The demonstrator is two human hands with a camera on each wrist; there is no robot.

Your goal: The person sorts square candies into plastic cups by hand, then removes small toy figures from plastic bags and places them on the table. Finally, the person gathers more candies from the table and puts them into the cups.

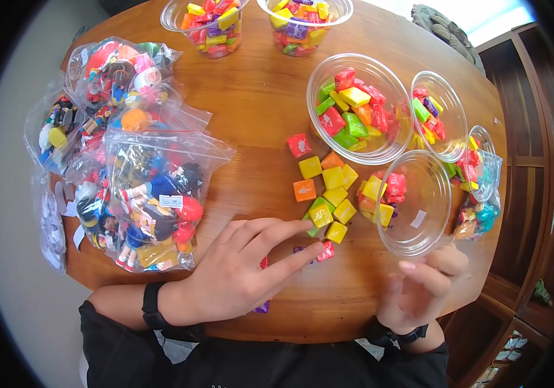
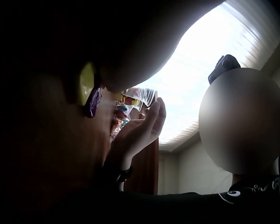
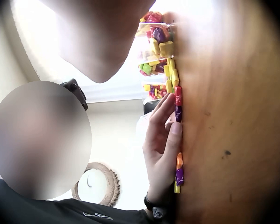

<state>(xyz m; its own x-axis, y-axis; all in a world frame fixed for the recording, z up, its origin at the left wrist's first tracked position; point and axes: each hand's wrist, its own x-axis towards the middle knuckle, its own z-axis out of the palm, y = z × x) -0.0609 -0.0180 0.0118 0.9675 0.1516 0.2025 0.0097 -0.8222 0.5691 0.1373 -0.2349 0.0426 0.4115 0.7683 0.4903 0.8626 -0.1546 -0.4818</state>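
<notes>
My left hand [image 1: 244, 268] reaches palm down over the table, its fingers stretched out toward a cluster of wrapped candies. One fingertip is right at a pink candy [image 1: 326, 251]; another comes near a green candy [image 1: 313, 221]. Under the fingers, a purple candy [image 3: 178, 113] shows beside the thumb in the right wrist view. Yellow candies [image 1: 335, 197] and an orange candy [image 1: 304, 190] lie just beyond. My right hand [image 1: 422, 284] hovers palm up with loosely bent fingers, holding nothing, close to a clear plastic cup [image 1: 446, 207] with a few candies at its bottom.
A large clear tub [image 1: 316, 71] of candies stands behind the cluster, with another cup [image 1: 461, 123] beside it. Two filled cups [image 1: 202, 32] stand at the far edge. Bags of small figures [image 1: 154, 194] cover the left side; another bag [image 1: 477, 216] sits far right.
</notes>
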